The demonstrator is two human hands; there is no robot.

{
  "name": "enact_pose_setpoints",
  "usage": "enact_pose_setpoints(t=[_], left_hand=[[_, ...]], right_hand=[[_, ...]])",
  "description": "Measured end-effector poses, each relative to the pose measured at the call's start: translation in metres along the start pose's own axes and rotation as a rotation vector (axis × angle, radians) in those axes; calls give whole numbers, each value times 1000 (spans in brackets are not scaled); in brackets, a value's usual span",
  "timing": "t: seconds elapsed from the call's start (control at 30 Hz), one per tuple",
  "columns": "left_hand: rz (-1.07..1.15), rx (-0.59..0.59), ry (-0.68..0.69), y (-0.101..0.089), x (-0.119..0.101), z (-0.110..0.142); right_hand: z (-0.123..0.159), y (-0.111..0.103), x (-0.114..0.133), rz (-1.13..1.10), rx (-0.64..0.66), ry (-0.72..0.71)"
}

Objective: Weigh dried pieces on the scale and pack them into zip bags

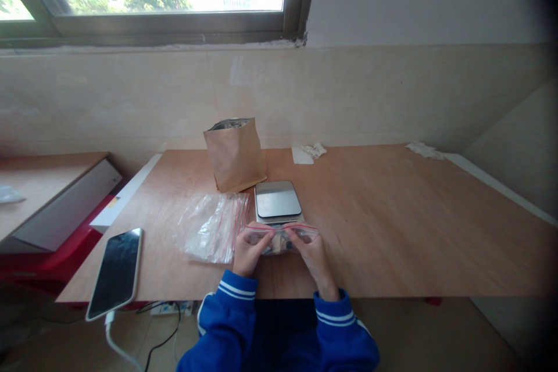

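Both hands pinch the red-lined top edge of a clear zip-lock bag point(279, 246), which has small pale and dark pieces inside that I cannot make out. My left hand point(250, 251) grips the left part of the seal, thumb and fingers pressed together. On the right part, my right hand point(311, 249) does the same, its thumb close to the other thumb. Just beyond the bag sits a small digital scale point(278, 199) with a bare metal plate. To the left lies a pile of clear zip-lock bags point(213, 226) with red seal lines.
Behind the pile stands an open brown paper bag point(235, 157). A phone point(115, 273) on a white cable overhangs the table's point(392, 232) front left edge. Crumpled tissue point(314, 150) lies at the back, with another white piece point(425, 150) further right. Wall and window rise behind.
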State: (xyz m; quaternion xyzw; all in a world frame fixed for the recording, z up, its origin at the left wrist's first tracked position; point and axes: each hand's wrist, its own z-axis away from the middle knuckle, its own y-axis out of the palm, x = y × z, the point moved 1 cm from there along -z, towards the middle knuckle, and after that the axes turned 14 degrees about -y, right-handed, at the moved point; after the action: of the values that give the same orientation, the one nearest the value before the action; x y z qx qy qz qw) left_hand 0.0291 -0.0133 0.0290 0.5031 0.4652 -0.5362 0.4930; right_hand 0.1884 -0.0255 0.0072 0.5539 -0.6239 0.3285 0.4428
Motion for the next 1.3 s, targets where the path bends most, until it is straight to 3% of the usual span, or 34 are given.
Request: enact_pose_setpoints(t=[0.53, 0.8, 1.3], left_hand=[[24, -1, -68, -3, 6, -2], [2, 45, -43, 0, -4, 2], [-31, 14, 19, 1, 2, 3]], right_hand=[[2, 2, -1, 10, -41, -15], [2, 2, 8, -62, 63, -3], [5, 17, 13, 73, -9, -168]])
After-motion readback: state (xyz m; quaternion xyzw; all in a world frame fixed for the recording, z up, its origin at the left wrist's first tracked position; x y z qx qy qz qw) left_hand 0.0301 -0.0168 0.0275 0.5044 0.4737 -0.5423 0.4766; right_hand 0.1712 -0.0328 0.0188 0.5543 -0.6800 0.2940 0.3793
